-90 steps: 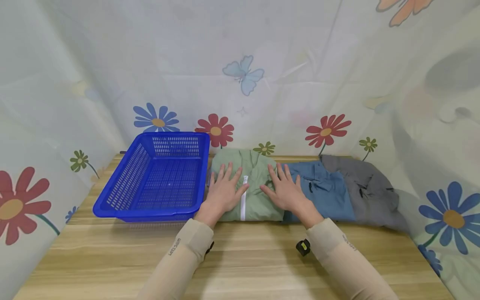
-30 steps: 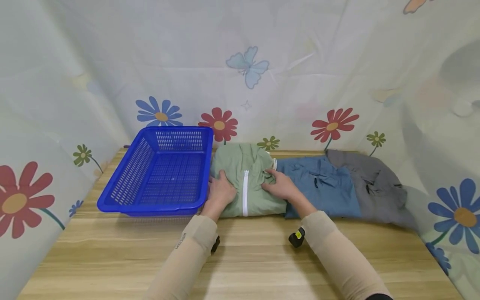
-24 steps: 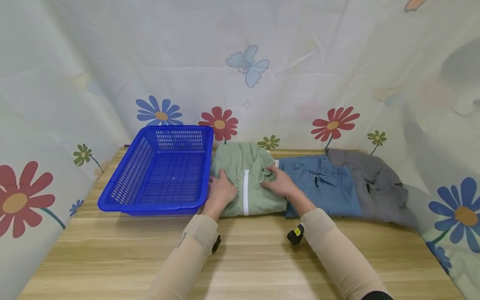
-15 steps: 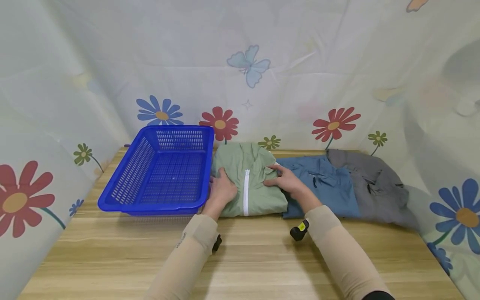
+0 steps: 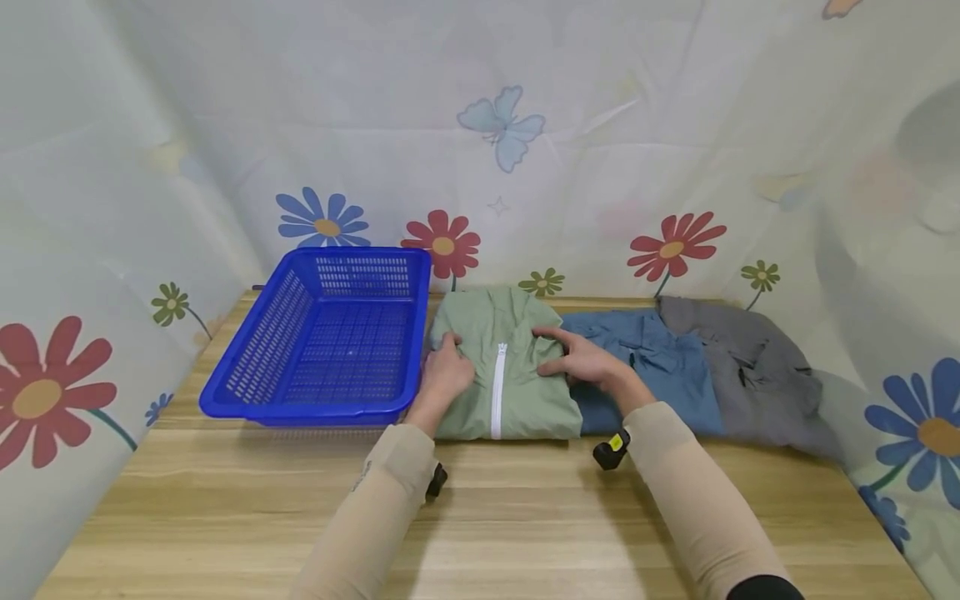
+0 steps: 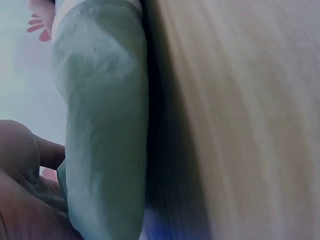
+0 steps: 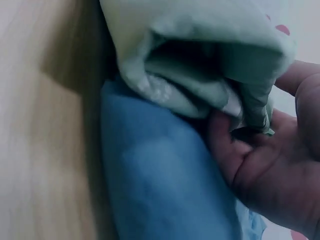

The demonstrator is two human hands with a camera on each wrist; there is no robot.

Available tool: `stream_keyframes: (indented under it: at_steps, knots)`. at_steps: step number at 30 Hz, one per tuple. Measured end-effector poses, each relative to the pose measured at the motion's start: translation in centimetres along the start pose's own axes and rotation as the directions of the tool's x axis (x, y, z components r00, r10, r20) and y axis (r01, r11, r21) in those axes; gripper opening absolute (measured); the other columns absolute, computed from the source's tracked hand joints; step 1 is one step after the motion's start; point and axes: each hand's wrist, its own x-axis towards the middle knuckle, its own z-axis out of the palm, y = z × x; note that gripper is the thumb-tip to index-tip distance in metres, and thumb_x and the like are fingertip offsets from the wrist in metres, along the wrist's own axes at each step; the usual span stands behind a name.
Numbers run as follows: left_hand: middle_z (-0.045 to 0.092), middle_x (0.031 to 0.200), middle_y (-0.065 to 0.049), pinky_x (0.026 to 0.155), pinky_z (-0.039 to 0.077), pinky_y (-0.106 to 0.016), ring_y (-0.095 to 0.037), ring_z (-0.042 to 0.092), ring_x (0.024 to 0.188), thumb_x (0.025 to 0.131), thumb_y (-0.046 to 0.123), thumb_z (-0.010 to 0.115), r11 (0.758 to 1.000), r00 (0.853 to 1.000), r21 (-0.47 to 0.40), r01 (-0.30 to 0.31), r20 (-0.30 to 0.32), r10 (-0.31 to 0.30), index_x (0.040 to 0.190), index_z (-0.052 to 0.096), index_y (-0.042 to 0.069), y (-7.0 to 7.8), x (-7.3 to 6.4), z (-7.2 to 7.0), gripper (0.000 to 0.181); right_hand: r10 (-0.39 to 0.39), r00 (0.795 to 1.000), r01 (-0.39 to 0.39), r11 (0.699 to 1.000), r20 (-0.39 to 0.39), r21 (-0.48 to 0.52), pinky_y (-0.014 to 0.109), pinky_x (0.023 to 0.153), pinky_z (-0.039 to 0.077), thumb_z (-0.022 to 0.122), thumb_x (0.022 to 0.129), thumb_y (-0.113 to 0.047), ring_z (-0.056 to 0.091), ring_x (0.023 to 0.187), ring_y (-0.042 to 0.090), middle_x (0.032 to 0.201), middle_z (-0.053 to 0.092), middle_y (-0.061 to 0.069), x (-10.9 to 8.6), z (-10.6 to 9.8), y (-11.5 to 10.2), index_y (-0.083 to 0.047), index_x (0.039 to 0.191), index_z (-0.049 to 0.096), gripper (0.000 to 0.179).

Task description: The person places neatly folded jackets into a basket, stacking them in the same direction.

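Observation:
A folded light green jacket [image 5: 521,408] with a white zip lies in front of me in the head view. My left hand [image 5: 446,371] grips its left side, thumb on top and the other fingers tucked out of sight at the edge. On the opposite side my right hand [image 5: 588,362] holds the jacket's right edge, with part of the fingers curled under the folds in the right wrist view. There the green layers [image 7: 200,30] bulge open beside a blue folded garment [image 7: 165,175]. A dark gap shows along the jacket's front edge [image 6: 107,125] in the left wrist view.
Close to the jacket's left stands a blue plastic basket [image 5: 315,414] with slotted walls and nothing in it. The blue garment overlaps a grey folded garment [image 5: 772,392] at the right. All sit on a wooden table [image 5: 510,533] before a flower-printed curtain [image 5: 585,175].
Both hands went from lying flat on the jacket to gripping its sides. The right hand shifted outward to the right edge. The jacket has moved slightly right and toward me.

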Motion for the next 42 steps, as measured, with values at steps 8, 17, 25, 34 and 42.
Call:
stream_keyframes:
  at_steps: [8,17,25,34,42]
  knots:
    - [0.067,0.125,-0.023,0.099,0.047,-0.050,-0.041,0.061,0.118,0.092,0.001,0.050,0.997,0.998,-0.040,-0.068,-0.017,0.067,0.133,0.062,0.003,1.0,-0.2,-0.9,0.043,-0.047,0.994,0.043,0.998,-0.098,-0.050,0.035,0.073,0.050,0.078,0.090,-0.014,0.057,0.088,0.022,0.137,0.051,0.020,-0.3,-0.4,0.4,-0.017,0.157,0.043,0.076]
    - [0.063,0.136,-0.016,0.105,0.042,-0.051,-0.038,0.056,0.126,0.100,0.011,0.057,0.995,0.996,-0.047,-0.089,-0.017,0.088,0.137,0.064,0.011,3.7,-0.6,-3.3,0.038,-0.129,0.988,0.118,0.986,-0.090,-0.121,0.056,0.103,0.044,0.076,0.092,-0.011,0.035,0.142,0.041,0.164,0.023,0.021,-1.7,-1.5,-1.4,-0.014,0.158,0.040,0.076]
    - [0.061,0.140,-0.015,0.104,0.044,-0.050,-0.034,0.055,0.128,0.097,0.013,0.063,0.988,0.994,-0.113,-0.107,0.007,0.108,0.137,0.065,0.012,4.6,-0.7,-5.6,0.039,-0.166,0.982,0.154,0.980,-0.095,-0.125,0.052,0.099,0.048,0.077,0.092,-0.010,0.045,0.134,0.037,0.159,0.032,0.018,-2.5,-2.2,-2.8,-0.014,0.159,0.038,0.077]
    - [0.056,0.144,-0.015,0.102,0.047,-0.048,-0.032,0.050,0.132,0.098,0.012,0.067,0.958,0.986,-0.258,-0.127,0.068,0.149,0.137,0.065,0.008,4.2,-0.5,-8.3,0.039,-0.204,0.972,0.185,0.971,-0.118,-0.153,0.050,0.097,0.048,0.079,0.091,-0.014,0.047,0.132,0.033,0.157,0.038,0.014,-3.1,-2.2,-4.9,-0.017,0.158,0.041,0.077]
    - [0.051,0.148,-0.015,0.100,0.049,-0.049,-0.032,0.048,0.132,0.100,0.013,0.066,0.944,0.981,-0.311,-0.108,0.120,0.152,0.140,0.062,0.008,3.4,0.0,-10.9,0.041,-0.250,0.960,0.233,0.963,-0.128,-0.138,0.048,0.092,0.051,0.079,0.091,-0.014,0.052,0.126,0.032,0.154,0.041,0.012,-3.1,-1.3,-7.3,-0.019,0.157,0.042,0.076]
